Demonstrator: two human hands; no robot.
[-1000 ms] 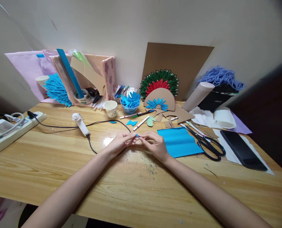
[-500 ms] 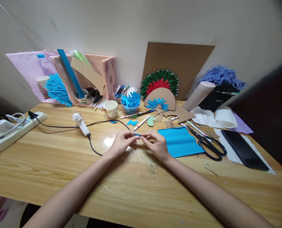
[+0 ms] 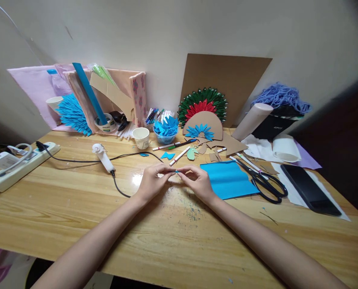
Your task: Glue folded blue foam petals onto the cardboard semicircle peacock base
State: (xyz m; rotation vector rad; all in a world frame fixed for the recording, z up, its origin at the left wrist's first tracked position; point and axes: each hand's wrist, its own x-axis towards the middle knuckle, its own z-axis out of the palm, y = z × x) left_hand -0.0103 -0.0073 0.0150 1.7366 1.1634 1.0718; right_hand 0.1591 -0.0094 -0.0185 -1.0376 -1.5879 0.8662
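Between the fingertips of both hands is a small blue piece [image 3: 176, 171], mostly covered, that looks like folded felt or paper. My left hand [image 3: 154, 182] pinches its left end and my right hand [image 3: 198, 182] pinches its right end, just above the table. A blue sheet [image 3: 233, 179] lies flat beside my right hand. Beyond my hands are loose blue cut pieces [image 3: 168, 155], a white marker [image 3: 179, 156] and a green leaf-like cutout [image 3: 192, 153]. Farther back, a clear bowl [image 3: 164, 138] holds more blue pieces.
Black-handled scissors [image 3: 267, 186] and a phone [image 3: 309, 188] lie to the right. On the left are a white glue gun [image 3: 103, 158], its cord and a power strip [image 3: 23, 166]. A paper cup [image 3: 140, 138] and a cardboard half-disc with blue petals [image 3: 205, 122] stand at the back.
My fingertips have drawn closer together around the blue piece, so less of it shows. My left hand has shifted slightly; the surrounding things stay put.
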